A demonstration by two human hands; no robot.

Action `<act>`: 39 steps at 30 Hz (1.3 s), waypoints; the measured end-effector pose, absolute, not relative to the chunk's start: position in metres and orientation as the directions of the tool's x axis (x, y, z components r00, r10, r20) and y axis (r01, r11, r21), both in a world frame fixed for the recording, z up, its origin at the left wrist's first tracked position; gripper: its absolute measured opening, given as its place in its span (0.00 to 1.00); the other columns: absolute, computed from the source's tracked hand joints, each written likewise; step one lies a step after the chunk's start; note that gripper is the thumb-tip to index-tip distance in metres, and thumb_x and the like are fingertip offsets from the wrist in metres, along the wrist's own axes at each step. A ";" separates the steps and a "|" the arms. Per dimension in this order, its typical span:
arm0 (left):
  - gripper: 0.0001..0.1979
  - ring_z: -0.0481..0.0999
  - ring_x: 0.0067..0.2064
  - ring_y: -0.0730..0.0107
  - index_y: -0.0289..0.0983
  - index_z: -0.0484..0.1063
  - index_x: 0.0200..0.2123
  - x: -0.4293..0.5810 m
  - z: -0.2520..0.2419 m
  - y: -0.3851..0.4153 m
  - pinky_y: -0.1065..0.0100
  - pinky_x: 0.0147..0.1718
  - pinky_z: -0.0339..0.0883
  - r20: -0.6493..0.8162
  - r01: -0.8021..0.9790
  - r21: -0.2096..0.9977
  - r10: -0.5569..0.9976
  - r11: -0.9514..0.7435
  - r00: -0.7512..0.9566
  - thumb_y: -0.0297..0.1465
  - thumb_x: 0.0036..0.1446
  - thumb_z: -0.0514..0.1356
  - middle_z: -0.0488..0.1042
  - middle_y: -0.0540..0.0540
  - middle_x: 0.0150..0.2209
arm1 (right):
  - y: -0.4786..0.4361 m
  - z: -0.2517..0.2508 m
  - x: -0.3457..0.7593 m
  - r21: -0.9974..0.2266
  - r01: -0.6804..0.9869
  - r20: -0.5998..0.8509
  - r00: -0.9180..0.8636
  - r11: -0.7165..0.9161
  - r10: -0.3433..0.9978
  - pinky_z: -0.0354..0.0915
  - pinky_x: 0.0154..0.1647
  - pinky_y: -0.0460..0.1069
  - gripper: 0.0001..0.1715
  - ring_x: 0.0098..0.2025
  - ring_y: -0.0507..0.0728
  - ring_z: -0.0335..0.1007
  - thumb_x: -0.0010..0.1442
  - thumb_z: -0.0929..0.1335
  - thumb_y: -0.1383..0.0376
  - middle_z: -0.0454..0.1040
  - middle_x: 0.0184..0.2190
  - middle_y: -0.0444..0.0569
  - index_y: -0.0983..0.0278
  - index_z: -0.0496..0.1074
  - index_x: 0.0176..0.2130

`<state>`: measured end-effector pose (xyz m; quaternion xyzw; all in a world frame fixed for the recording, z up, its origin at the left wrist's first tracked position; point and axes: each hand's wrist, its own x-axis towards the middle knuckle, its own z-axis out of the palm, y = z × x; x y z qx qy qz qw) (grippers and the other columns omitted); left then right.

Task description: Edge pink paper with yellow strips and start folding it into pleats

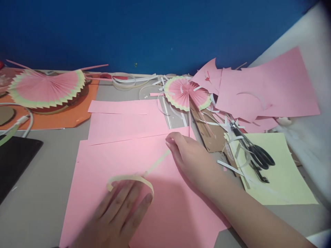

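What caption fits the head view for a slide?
Left hand flat on pink paper, right hand pinching a cream strip.

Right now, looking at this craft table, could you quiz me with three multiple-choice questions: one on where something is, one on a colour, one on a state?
1. Where do the black-handled scissors lie?
A on the pale yellow paper sheet
B on an orange mat
C in a hand

2. What colour is the large paper sheet under both hands?
A blue
B pink
C green

3. How is the left hand?
A fist
B flat, fingers spread
C gripping scissors

A: the blades and handles rest on the yellow sheet.
B: the sheet is pink.
C is wrong; B: the palm presses flat, while the right hand pinches a thin cream paper strip.
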<state>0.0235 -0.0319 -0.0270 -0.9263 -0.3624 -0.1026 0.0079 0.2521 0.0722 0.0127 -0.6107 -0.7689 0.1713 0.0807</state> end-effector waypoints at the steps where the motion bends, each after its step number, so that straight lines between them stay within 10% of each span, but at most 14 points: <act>1: 0.36 0.45 0.64 0.48 0.31 0.42 0.65 0.023 -0.025 -0.032 0.50 0.61 0.36 0.217 0.688 0.056 0.681 -0.724 0.699 0.44 0.59 0.45 0.61 0.37 0.59 | 0.072 0.013 0.253 -0.384 0.899 -0.065 -0.253 0.210 0.965 0.59 0.31 0.49 0.09 0.33 0.56 0.66 0.65 0.56 0.66 0.71 0.33 0.48 0.63 0.63 0.37; 8: 0.40 0.50 0.63 0.42 0.28 0.38 0.65 0.022 -0.008 -0.025 0.44 0.59 0.42 0.266 0.837 0.166 0.841 -0.522 0.472 0.45 0.58 0.50 0.50 0.29 0.63 | 0.067 0.024 0.262 -0.514 0.793 -0.072 -0.421 0.328 0.904 0.59 0.47 0.53 0.11 0.47 0.58 0.61 0.57 0.68 0.58 0.67 0.42 0.47 0.59 0.65 0.38; 15: 0.36 0.43 0.65 0.48 0.24 0.44 0.63 0.027 0.003 -0.020 0.51 0.61 0.39 0.269 0.863 0.213 0.876 -0.459 0.400 0.41 0.59 0.51 0.45 0.30 0.64 | 0.064 0.027 0.263 -0.653 0.744 -0.221 -0.366 0.142 0.904 0.60 0.28 0.47 0.08 0.28 0.52 0.64 0.64 0.60 0.59 0.69 0.28 0.41 0.60 0.62 0.34; 22: 0.37 0.47 0.64 0.48 0.27 0.41 0.64 0.021 -0.002 -0.021 0.50 0.60 0.44 0.270 0.751 0.244 0.787 -0.614 0.555 0.40 0.58 0.50 0.50 0.34 0.64 | 0.073 0.023 0.265 -0.457 0.818 0.231 -0.270 0.350 0.935 0.55 0.54 0.58 0.19 0.55 0.61 0.58 0.61 0.63 0.66 0.66 0.51 0.53 0.60 0.60 0.53; 27: 0.16 0.50 0.64 0.64 0.44 0.65 0.52 0.016 -0.001 -0.023 0.64 0.56 0.58 0.233 0.696 0.340 0.774 -0.632 0.589 0.32 0.60 0.51 0.56 0.50 0.63 | 0.063 0.028 0.259 -0.553 0.658 0.270 -0.438 0.511 0.857 0.53 0.57 0.52 0.17 0.55 0.56 0.56 0.63 0.60 0.68 0.64 0.49 0.52 0.61 0.62 0.52; 32: 0.08 0.53 0.62 0.63 0.46 0.74 0.35 0.017 0.004 -0.026 0.63 0.53 0.63 0.241 0.663 0.380 0.761 -0.645 0.602 0.32 0.58 0.54 0.61 0.53 0.60 | 0.057 0.034 0.256 -0.812 0.455 0.141 -0.454 0.365 0.880 0.58 0.49 0.47 0.10 0.48 0.51 0.62 0.66 0.59 0.66 0.66 0.44 0.47 0.60 0.64 0.47; 39: 0.21 0.51 0.64 0.67 0.54 0.63 0.55 0.022 -0.001 -0.025 0.52 0.63 0.39 0.388 0.542 0.128 0.545 -0.831 0.744 0.31 0.59 0.55 0.64 0.62 0.58 | 0.060 0.035 0.258 -0.920 0.337 -0.369 -0.574 -0.199 0.731 0.62 0.33 0.48 0.28 0.26 0.50 0.64 0.67 0.51 0.52 0.70 0.29 0.46 0.65 0.69 0.35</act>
